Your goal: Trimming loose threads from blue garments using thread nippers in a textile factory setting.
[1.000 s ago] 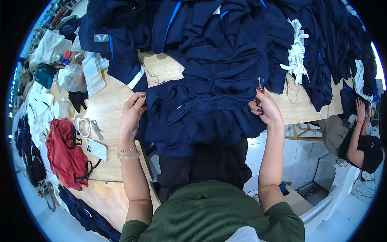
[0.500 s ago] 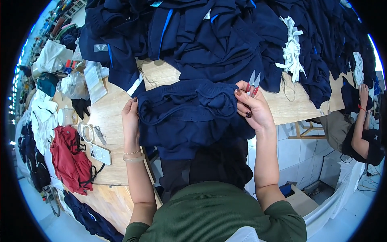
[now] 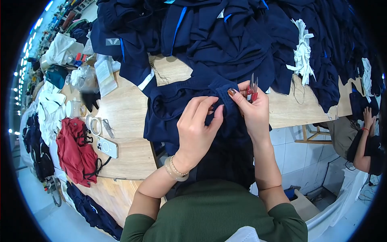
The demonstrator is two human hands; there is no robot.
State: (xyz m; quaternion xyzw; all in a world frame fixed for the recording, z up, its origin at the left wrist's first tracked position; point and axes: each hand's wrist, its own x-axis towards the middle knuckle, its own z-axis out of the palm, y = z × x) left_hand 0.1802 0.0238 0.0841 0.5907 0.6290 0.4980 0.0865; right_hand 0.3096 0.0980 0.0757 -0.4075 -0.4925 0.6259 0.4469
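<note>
A pair of navy elastic-waist pants lies between my hands at the table's front edge, its waist opening toward me and its lower part hanging into my lap. With thumb and fingers my right hand pinches the gathered waistband. Red-handled thread snips stay in that same hand, blades pointing up and away from the cloth. My left hand is at the waistband's inner edge, thumb and fingertips drawn close together; whatever is between them is too small to make out.
Navy garments are heaped along the far side, with white strips on top. On the left lie a phone, a red garment, tape rolls and plastic bags. Another person's arm is at far right.
My left hand has let go of the waistband's left side and crossed rightward to near my right hand. The waistband is no longer stretched between both hands. The snips have tilted.
</note>
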